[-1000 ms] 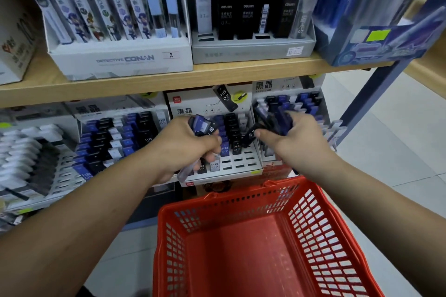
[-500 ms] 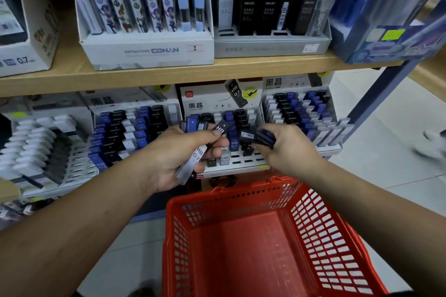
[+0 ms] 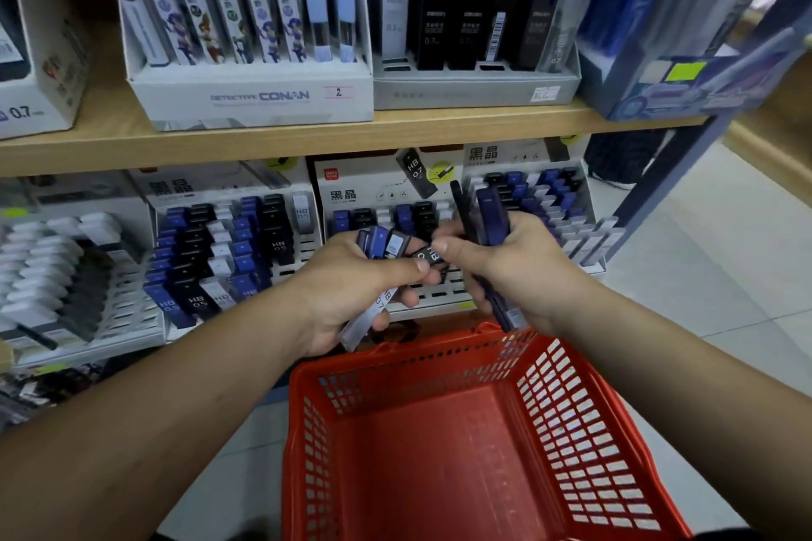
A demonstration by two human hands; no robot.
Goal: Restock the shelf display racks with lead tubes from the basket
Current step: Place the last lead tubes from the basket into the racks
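The left hand (image 3: 351, 290) and right hand (image 3: 505, 272) cover most of the lead tubes (image 3: 378, 242) they grip, half the middle rack (image 3: 364, 189) hides behind those grips, and the red basket (image 3: 571, 430) below runs off the bottom edge.

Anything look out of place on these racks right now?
Two things. A thin dark item lies crosswise over the slots of the far-left rack instead of standing in one. On the upper shelf, a clear tube leans askew at the right end of the grey tray.

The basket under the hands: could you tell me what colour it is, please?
The basket is red, seen best in the head view.
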